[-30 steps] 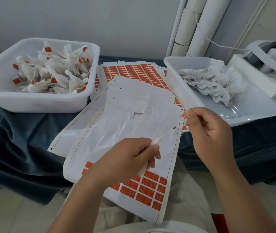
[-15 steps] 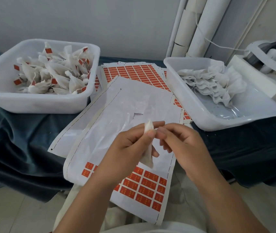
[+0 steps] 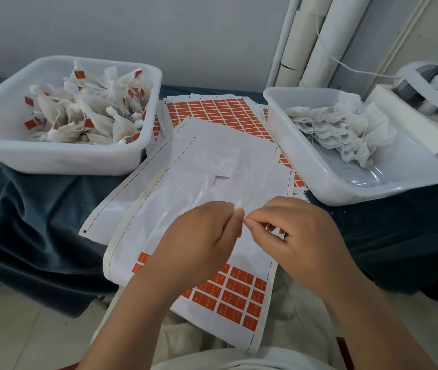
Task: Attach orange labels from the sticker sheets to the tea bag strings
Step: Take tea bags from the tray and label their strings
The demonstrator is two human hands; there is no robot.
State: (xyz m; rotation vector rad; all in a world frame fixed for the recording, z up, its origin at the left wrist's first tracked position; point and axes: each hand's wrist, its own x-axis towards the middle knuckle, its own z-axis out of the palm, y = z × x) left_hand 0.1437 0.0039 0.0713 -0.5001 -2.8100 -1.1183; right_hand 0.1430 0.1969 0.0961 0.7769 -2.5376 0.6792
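The left hand (image 3: pixel 202 241) pinched a white gauze tea bag (image 3: pixel 238 205), the right hand (image 3: pixel 302 236) seemingly its string; an orange rectangular label (image 3: pixel 235 284) presumably needed peeling next.

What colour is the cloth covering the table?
Dark teal blue cloth, seen best in the head view.

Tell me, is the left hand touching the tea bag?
Touching. The head view shows the left hand pinching the tea bag, whose white tip pokes out of the grip.
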